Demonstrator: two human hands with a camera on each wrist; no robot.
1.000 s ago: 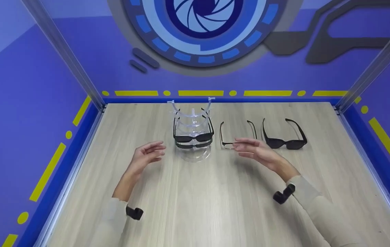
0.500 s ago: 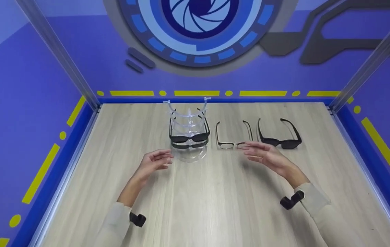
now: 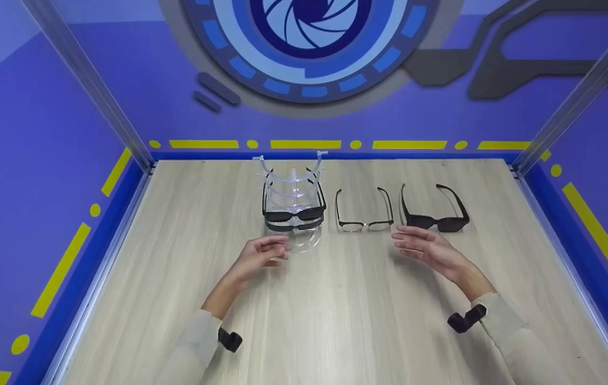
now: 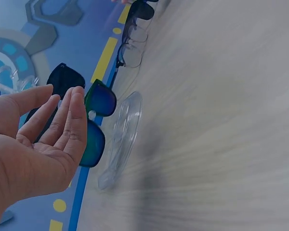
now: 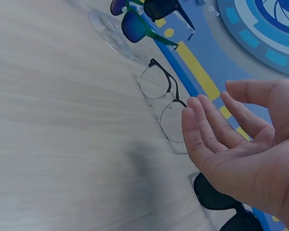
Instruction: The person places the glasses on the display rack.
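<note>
A clear plastic glasses stand (image 3: 306,243) rises near the back of the table and carries two pairs of sunglasses, one above the other. The upper sunglasses (image 3: 312,214) are black; the lower sunglasses (image 4: 94,144) show a green frame with bluish lenses in the left wrist view. My left hand (image 3: 261,256), fingers relaxed and holding nothing, hovers just in front of the stand's round base. To the right lie clear eyeglasses (image 3: 353,227) with dark browlines, temples unfolded towards the back. My right hand (image 3: 432,254) hovers with bent, relaxed fingers in front of the black sunglasses (image 3: 451,224) farther right, holding nothing.
The wooden table (image 3: 325,321) is bounded by a blue back wall (image 3: 122,80) and side walls, with metal posts (image 3: 90,85) at the corners. Upper arms of the stand are bare. A black wrist camera (image 3: 467,319) sits on each sleeve.
My left hand has moved right and nearer to me, to the front of the stand. My right hand has drawn back to the right, uncovering the clear eyeglasses. The head view has shifted slightly.
</note>
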